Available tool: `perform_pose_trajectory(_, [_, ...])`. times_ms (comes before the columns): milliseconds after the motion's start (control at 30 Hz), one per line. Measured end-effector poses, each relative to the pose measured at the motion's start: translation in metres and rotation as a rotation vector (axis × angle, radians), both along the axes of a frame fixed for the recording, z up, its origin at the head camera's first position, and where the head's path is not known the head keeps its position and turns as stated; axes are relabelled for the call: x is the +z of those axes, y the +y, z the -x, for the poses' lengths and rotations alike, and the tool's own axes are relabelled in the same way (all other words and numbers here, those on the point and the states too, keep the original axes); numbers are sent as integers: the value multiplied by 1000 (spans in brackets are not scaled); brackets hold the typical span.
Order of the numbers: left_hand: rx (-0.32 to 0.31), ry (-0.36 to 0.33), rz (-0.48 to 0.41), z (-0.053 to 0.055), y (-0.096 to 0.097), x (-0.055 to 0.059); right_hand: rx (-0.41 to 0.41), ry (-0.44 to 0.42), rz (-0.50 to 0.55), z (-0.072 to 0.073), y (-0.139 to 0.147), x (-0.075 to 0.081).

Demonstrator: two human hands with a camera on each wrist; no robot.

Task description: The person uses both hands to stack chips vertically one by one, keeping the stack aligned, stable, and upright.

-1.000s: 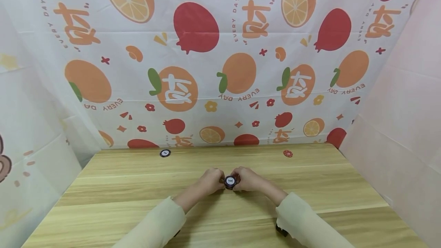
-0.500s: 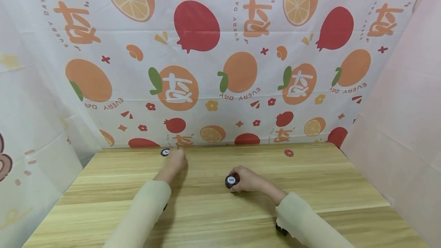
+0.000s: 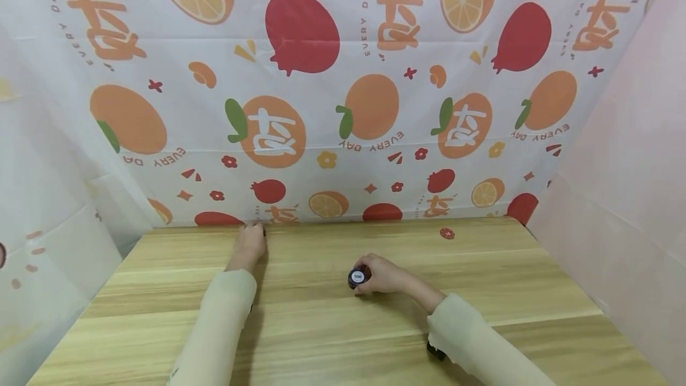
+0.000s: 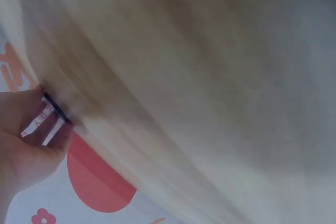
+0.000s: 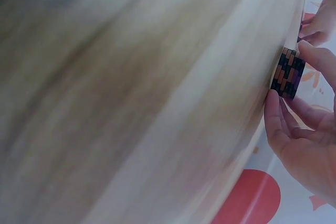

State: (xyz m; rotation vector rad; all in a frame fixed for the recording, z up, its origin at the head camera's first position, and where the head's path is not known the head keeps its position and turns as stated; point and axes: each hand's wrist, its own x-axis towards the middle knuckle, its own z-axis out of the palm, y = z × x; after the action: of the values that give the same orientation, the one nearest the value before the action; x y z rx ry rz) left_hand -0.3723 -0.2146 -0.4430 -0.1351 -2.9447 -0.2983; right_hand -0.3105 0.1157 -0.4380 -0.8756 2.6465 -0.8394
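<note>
My left hand (image 3: 250, 245) is at the back left edge of the table. In the left wrist view its thumb and fingers pinch a thin dark poker chip (image 4: 56, 107) by its rim, lying flat at the wood; the head view hides this chip behind the hand. Near the table's middle, my right hand (image 3: 382, 274) grips a short stack of black poker chips (image 3: 356, 277) from the right side. The top chip reads 500 on a white centre. The right wrist view shows the stack's side (image 5: 287, 73) with black and orange rim blocks, thumb and fingers around it.
A red poker chip (image 3: 447, 233) lies flat near the back right edge of the wooden table (image 3: 321, 338). Fruit-patterned white cloth (image 3: 316, 76) hangs right behind the table, with pale cloth on both sides.
My left hand has let go of the stack, moved away to the back left and taken hold of the dark chip there. The right hand has stayed on the stack.
</note>
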Motion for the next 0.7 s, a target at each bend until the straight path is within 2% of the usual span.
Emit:
perform_pose_trajectory(200, [-42,32,16,1,-5,5,1,-6,1,1,1,0])
perform_pose_trajectory(467, [-13,-66,-66,-1,-7,10,4,-4,1,-1,0,1])
perform_pose_trajectory(567, [-11,-71,-92,-2,-7,12,3,-2,0,-2,0,3])
perform_pose_trajectory(700, [-26,-42,-99,-3,-6,15,-2,7,-5,-3,-1,3])
